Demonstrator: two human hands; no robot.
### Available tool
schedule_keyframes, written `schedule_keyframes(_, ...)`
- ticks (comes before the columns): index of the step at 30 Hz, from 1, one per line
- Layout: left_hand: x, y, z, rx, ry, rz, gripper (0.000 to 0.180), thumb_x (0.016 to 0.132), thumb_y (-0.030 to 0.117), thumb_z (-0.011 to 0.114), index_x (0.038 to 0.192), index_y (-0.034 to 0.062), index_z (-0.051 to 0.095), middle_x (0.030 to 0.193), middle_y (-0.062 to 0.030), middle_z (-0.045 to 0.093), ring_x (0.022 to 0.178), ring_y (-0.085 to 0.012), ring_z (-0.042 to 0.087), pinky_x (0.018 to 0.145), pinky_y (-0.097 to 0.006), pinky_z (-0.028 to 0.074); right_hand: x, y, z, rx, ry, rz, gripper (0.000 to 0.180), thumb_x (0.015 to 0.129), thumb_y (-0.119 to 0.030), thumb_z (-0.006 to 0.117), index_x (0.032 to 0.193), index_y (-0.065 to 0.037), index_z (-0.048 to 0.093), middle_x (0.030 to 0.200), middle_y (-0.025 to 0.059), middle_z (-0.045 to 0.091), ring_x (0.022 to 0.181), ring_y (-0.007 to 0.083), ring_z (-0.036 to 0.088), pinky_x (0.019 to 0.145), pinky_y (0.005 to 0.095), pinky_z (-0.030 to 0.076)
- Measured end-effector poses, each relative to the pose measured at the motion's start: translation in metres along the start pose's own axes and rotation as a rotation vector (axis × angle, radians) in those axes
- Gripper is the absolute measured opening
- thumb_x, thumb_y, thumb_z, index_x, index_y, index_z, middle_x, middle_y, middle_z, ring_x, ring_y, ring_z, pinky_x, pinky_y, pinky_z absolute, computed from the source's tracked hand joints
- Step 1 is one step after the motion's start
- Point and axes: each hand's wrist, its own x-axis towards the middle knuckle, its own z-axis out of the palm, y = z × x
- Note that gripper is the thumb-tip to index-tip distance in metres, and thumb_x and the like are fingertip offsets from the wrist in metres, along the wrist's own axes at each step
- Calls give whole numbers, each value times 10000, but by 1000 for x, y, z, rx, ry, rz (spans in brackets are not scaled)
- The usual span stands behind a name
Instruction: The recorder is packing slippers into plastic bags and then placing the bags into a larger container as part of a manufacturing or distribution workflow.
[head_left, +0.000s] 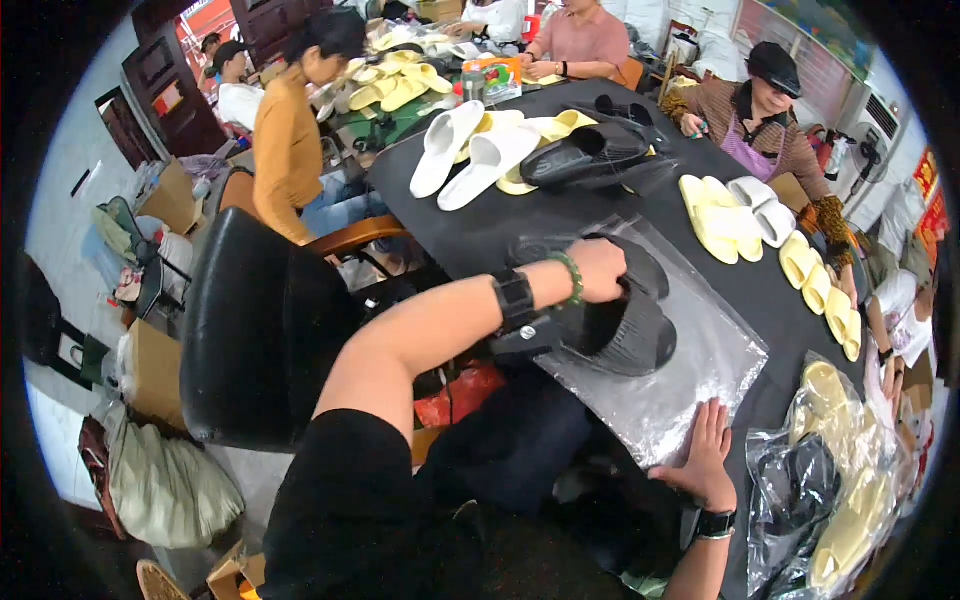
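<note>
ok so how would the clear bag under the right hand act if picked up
The clear bag would probably be floppy, since its thin film is wrinkled. It may feel slippery, judging by its glossy glare. See-through film suggests low weight, though the black slippers overlapping it could add some if inside.

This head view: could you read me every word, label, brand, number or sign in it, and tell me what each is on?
Nothing can be quoted reliably:
Red hanging at the far right: yellow markings, too small and warped.
Orange-and-green packet on the table: print too small.
Red sign at upper left: too blurred.
Clear bag by the right hand, black slippers: no readable text.
</note>
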Motion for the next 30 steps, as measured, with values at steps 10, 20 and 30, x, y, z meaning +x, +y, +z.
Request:
schedule_keyframes(10, 80, -102, -184, 435, 460, -594, 506, 777, 495, 715, 1018, 50, 712, 1001, -130, 706, 981, -314, 674, 814, -482, 520, -2, -13, -11, 13, -44, 9, 1571, 385, -676, 838, 1512, 32, 4, 1594, 239, -32, 1478, 388, -64, 1159, 558, 17)
schedule_keyframes(20, -23, -17, -7, 42, 487, -105, 382, 800, 364, 677, 1096, 123, 663, 1226, -130, 570, 1257, -391, 441, 970, -630, 348, -2, -12, -7, -3, -39, 19, 1573, 375, -675, 836, 1517, 21, 6, 1599, 222, -43, 1481, 377, -63, 1163, 551, 22)
schedule_keyframes(30, -75, 9, 56, 22, 16, 4, 672, 900, 646, 464, 1429, 232, 464, 1544, -126, 315, 1445, -368, 216, 1128, -642, 105, -3, -3, -8, 75, -22, -31, 1474, 454, -635, 817, 1530, -17, 21, 1612, 177, -46, 1487, 336, -87, 1166, 546, 10)
